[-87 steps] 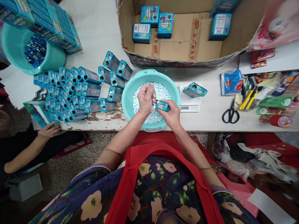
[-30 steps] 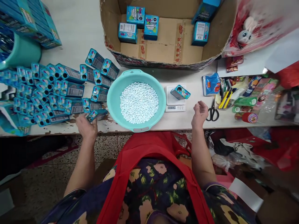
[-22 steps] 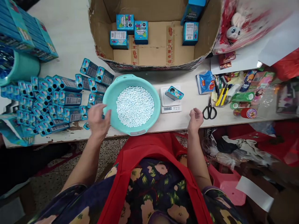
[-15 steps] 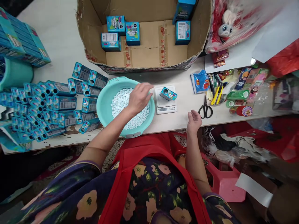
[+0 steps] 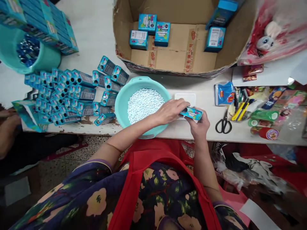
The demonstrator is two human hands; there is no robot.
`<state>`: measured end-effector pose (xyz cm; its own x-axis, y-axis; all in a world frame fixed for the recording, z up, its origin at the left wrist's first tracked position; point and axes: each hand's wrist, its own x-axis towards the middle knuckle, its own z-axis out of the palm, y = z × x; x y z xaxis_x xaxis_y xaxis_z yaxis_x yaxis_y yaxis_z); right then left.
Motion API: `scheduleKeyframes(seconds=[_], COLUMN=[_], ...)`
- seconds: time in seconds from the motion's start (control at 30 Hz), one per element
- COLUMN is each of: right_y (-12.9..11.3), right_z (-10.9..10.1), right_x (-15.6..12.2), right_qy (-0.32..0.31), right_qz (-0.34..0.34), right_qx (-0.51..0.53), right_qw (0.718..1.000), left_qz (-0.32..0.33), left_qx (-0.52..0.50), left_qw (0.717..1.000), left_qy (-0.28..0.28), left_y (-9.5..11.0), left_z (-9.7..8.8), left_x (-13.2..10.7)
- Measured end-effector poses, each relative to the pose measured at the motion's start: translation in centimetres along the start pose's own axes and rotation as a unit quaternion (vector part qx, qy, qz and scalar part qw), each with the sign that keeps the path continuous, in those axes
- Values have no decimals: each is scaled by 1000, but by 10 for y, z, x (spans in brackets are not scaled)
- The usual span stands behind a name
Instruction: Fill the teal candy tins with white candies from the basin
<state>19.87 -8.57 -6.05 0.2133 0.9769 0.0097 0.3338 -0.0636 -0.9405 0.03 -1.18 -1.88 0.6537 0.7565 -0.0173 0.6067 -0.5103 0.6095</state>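
A small teal candy tin [image 5: 192, 112] is held between both hands just in front of the white scale [image 5: 185, 97], whose platform is bare. My left hand [image 5: 171, 110] reaches across the teal basin [image 5: 124, 97] of white candies [image 5: 143, 104] and grips the tin's left end. My right hand [image 5: 199, 124] holds the tin from below and the right. Both hands are closed on it.
A pile of several open teal tins [image 5: 72, 95] lies left of the basin. A cardboard box [image 5: 182, 60] with a few blue cartons stands behind. Scissors [image 5: 223, 123], cutters and tape rolls lie at the right. Another person's hand [image 5: 7, 127] is at the far left.
My left hand moved from the tin pile across the basin to the scale and lifted the tin off it. My right hand rose to meet it; both now hold the tin.
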Motion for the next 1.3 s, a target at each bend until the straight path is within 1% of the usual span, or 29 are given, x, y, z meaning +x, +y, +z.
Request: scheduleKeyframes(seconds=[0.03, 0.07, 0.1, 0.13, 0.17, 0.2, 0.27, 0.3, 0.33, 0.37, 0.43, 0.5, 0.53, 0.6, 0.67, 0.73, 0.8, 0.87, 0.9, 0.97, 1.0, 1.03, 1.07, 1.1, 1.13, 1.17, 1.23, 1.27, 1.3], right_y=[-11, -20, -27, -33, -36, -39, -43, -44, -45, -46, -48, -48, -48, -47, -45, -43, -43, -44, -45, -50, -54, -57, -61, -64, -66, -68, -67, -64, -59], right_z=[4, 7, 9, 12, 15, 19, 29, 36, 43, 50, 63, 74, 79, 87, 92, 97, 103, 110, 115, 121, 122, 121, 117, 111, 102, 91, 66, 54, 43], right_x=[1, 2, 1, 0, -2, -5, -10, -13, -16, -18, -22, -25, -25, -26, -25, -24, -24, -27, -28, -29, -27, -21, -10, 5, 26, 51, 112, 147, 182], right_qy=[-13, -23, -29, -30, -29, -33, -48, -57, -67, -76, -90, -101, -108, -122, -137, -144, -145, -147, -156, -203, -231, -249, -249, -224, -176, -111, 29, 79, 107], right_qz=[0, 6, 14, 19, 21, 20, 13, 10, 7, 3, -10, -30, -43, -68, -80, -76, -67, -68, -74, -90, -98, -107, -116, -127, -137, -148, -164, -169, -170], right_qx=[-9, -10, -5, 5, 15, 21, 15, 7, -1, -9, -29, -51, -63, -76, -79, -74, -61, -42, -30, 1, 20, 39, 51, 53, 41, 16, -68, -112, -156], right_qw=[1000, 1000, 999, 999, 999, 999, 999, 998, 998, 997, 996, 993, 991, 987, 984, 984, 985, 986, 985, 975, 968, 962, 960, 965, 974, 983, 984, 976, 967], left_qz=[-26, -77, -149, -227, -295, -341, -382, -383, -381, -379, -355, -294, -251, -161, -87, -48, -50, -63, -65, -76, -96, -130, -177, -239, -300, -364, -486, -526, -543], left_qx=[-27, -35, -22, 6, 41, 68, 92, 92, 87, 75, 16, -82, -125, -164, -152, -138, -128, -95, -71, -27, -5, 21, 52, 89, 125, 153, 193, 195, 192], left_qw=[999, 996, 987, 973, 955, 936, 910, 907, 910, 915, 934, 948, 951, 959, 972, 978, 975, 978, 984, 992, 991, 986, 974, 951, 924, 896, 836, 816, 808], left_qy=[21, 41, 48, 35, 1, -48, -131, -148, -140, -113, -23, 88, 129, 165, 155, 151, 174, 173, 152, 96, 89, 103, 131, 172, 200, 206, 169, 138, 126], left_y=[-5, -14, -26, -40, -54, -68, -88, -94, -96, -96, -87, -72, -63, -47, -35, -30, -29, -31, -32, -31, -30, -27, -25, -22, -20, -21, -27, -35, -44], left_z=[-4, -5, -4, -1, 4, 9, 21, 24, 25, 23, 12, -6, -16, -32, -44, -51, -54, -55, -55, -54, -55, -56, -58, -60, -62, -62, -57, -50, -41], left_x=[-16, -32, -49, -65, -80, -93, -114, -120, -125, -128, -130, -129, -128, -126, -126, -127, -130, -134, -137, -147, -155, -166, -180, -196, -213, -232, -269, -284, -298])
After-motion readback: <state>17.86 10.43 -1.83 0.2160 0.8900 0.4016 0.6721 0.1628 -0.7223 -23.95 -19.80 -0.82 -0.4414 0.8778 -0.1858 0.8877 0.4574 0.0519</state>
